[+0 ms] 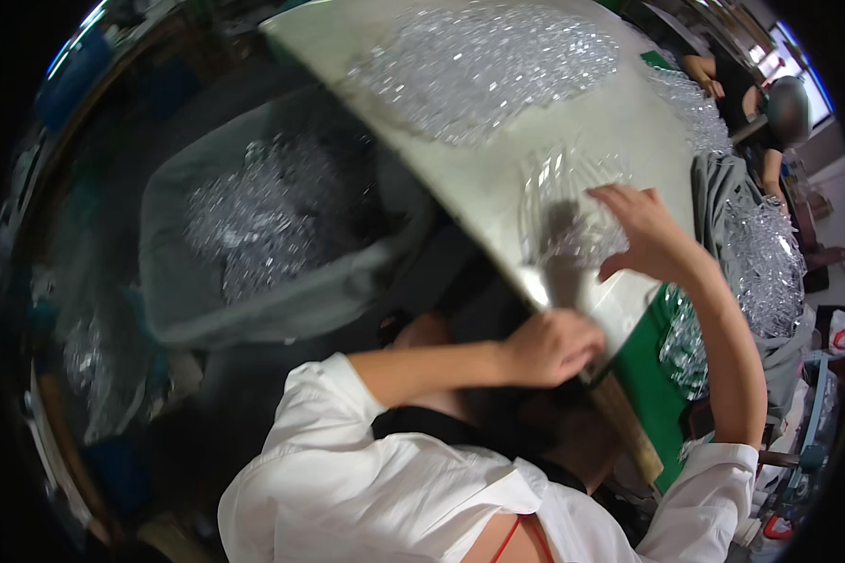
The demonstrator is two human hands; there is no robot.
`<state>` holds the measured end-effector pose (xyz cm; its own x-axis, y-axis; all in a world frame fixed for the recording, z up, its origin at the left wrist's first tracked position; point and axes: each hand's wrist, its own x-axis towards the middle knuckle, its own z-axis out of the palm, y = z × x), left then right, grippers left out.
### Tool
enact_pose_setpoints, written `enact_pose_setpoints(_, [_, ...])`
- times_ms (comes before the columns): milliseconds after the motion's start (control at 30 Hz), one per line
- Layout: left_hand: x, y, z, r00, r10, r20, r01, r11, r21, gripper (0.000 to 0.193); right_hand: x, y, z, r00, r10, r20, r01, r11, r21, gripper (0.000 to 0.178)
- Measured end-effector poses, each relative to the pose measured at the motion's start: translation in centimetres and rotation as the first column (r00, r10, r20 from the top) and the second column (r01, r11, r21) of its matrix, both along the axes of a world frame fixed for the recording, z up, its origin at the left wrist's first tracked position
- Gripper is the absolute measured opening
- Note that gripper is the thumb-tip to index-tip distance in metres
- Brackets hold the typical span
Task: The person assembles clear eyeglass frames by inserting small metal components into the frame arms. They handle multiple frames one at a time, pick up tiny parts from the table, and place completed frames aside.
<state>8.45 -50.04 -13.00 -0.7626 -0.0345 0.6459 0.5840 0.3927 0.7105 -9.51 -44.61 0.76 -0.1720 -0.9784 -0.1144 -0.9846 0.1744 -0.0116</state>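
My left hand (554,347) is closed in a fist at the near edge of the pale table. Whatever it grips, if anything, is hidden; a greyish blurred shape lies just beyond it. My right hand (648,225) is raised over the table, its fingers apart and curved, with nothing plainly held. Between and beyond the hands is a bunch of thin, clear plastic pieces (568,211), smeared by motion. The right fingertips are beside this bunch; touching or apart I cannot tell.
A wide heap of shiny clear pieces (493,70) covers the far table. Left below stands a grey bin (164,253) partly filled with similar pieces. At right are a grey cloth-lined container (714,192), more clear pieces (765,263) and a green mat (646,366). Another person (746,98) works at far right.
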Motion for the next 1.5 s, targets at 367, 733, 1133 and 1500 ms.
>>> enact_pose_setpoints(367, [-0.6,-5.5,2.9,0.851,-0.501,0.158,0.460,0.856,0.237,0.013,-4.5,-2.5,1.8,0.958,-0.091,0.272,0.026,0.972,0.235,0.043])
enact_pose_setpoints(733, [5.7,-20.8,7.9,0.513,0.322,0.796,-0.751,0.617,0.235,0.018,-39.4,-22.4,9.5,0.838,-0.540,-0.080,0.468,0.787,-0.403,0.049])
enact_pose_setpoints(1133, [0.3,-25.2,9.9,0.595,0.363,0.717,-0.782,0.467,0.412,0.057,-44.6,-30.0,-0.2,0.476,-0.686,0.551,0.533,0.723,0.439,0.115])
enact_pose_setpoints(1500, [-3.8,-33.4,13.6,0.542,0.013,0.840,-0.793,0.339,0.506,0.085,-29.1,-21.1,1.3,-0.232,-0.543,0.807,0.056,0.821,0.568,0.065])
